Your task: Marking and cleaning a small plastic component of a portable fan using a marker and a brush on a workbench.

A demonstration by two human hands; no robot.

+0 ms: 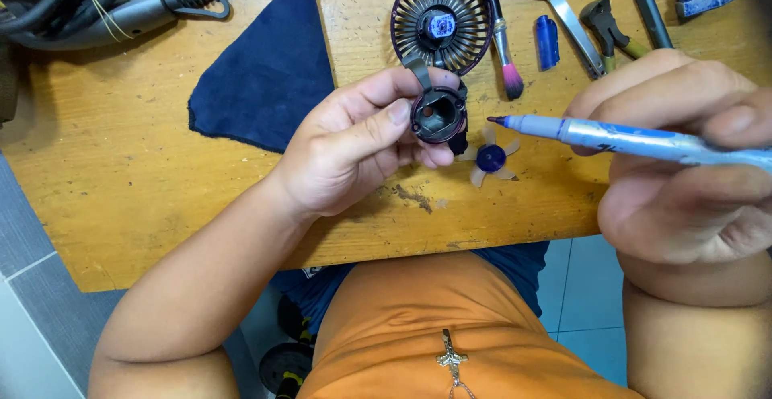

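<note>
Fan housing [438, 115] in left hand [354, 146], pen [635, 140] in right hand [683, 166]

Pen's [643, 140] rear end (past the right edge), cables [88, 1] at the top-left edge.

A worn wooden desk [121, 174] fills most of the view, its yellowish top scuffed and stained, with chipped spots near the front edge. Below it lies a tiled floor [32, 294]: grey tiles with pale grout lines on the left, lighter bluish tiles on the right. The light is even and bright.
</note>
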